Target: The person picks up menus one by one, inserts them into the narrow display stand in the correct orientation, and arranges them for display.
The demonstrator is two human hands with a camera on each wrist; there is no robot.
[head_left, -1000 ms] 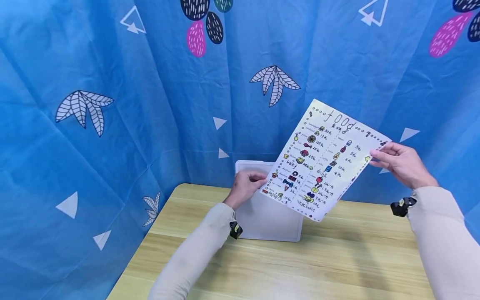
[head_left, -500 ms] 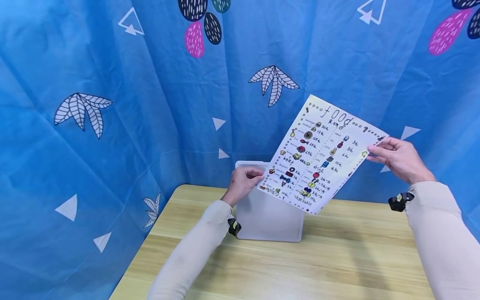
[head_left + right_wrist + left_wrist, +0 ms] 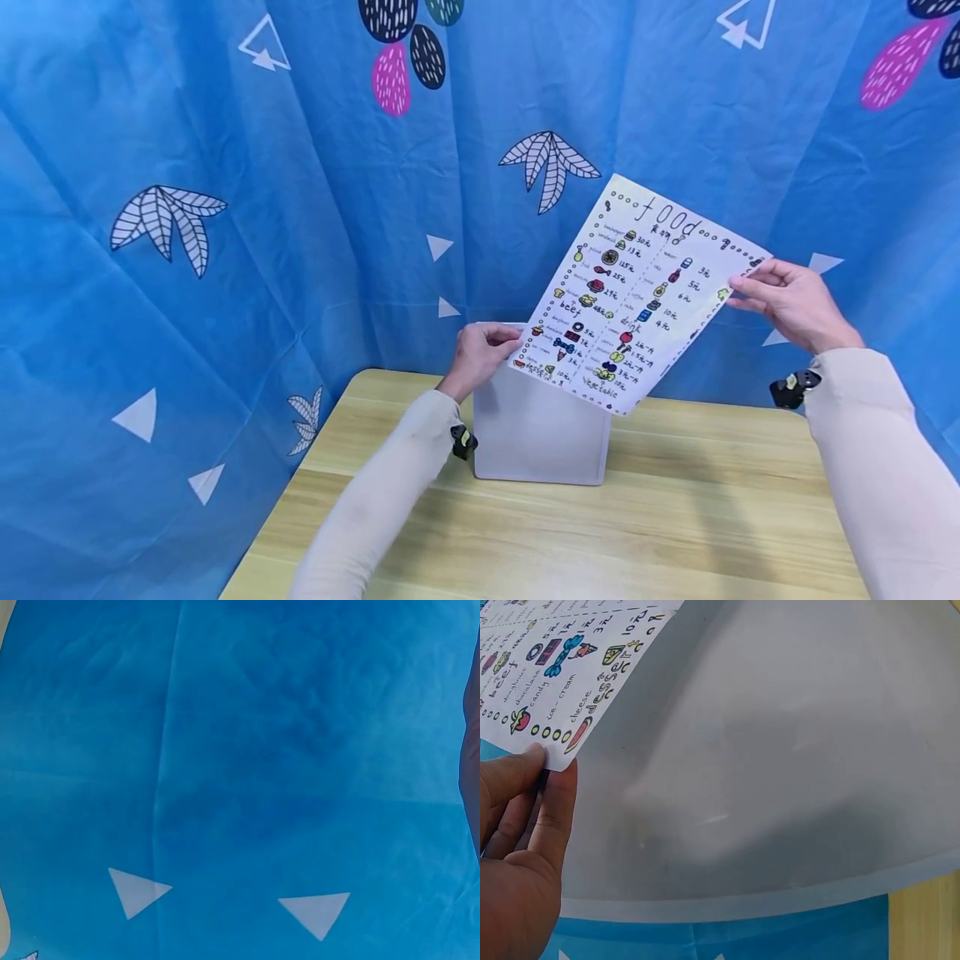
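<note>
Slippage looked the likeliest trouble: the food sheet [image 3: 637,292] hung in the air by two small pinches at opposite edges, so a loosened thumb on either side could have let it swing down or flutter onto the table [image 3: 675,533]. A tug from both sides at once might, I judged, have creased or torn the thin paper at the pinched corner.

Going left to right, the left hand [image 3: 480,354] sat at about nine o'clock from the sheet's lower corner. Its fingers were curled, and the left wrist view showed the thumb and forefinger [image 3: 555,802] nipping that corner of the sheet [image 3: 562,671], with the white folder [image 3: 780,765] right behind. Whether the same hand also held the folder's top edge I could not tell. The white folder [image 3: 540,429] stood upright on the table, its lower edge on the wood, behind and below the sheet. If the left hand was steadying it, letting go could have let it tip.

The sheet itself was tilted, its heading toward one o'clock, raised above the folder and in front of the blue curtain [image 3: 225,250]. At its three o'clock edge the right hand [image 3: 791,304] gripped the paper between thumb and fingers. The right wrist view showed only curtain [image 3: 240,750].
</note>
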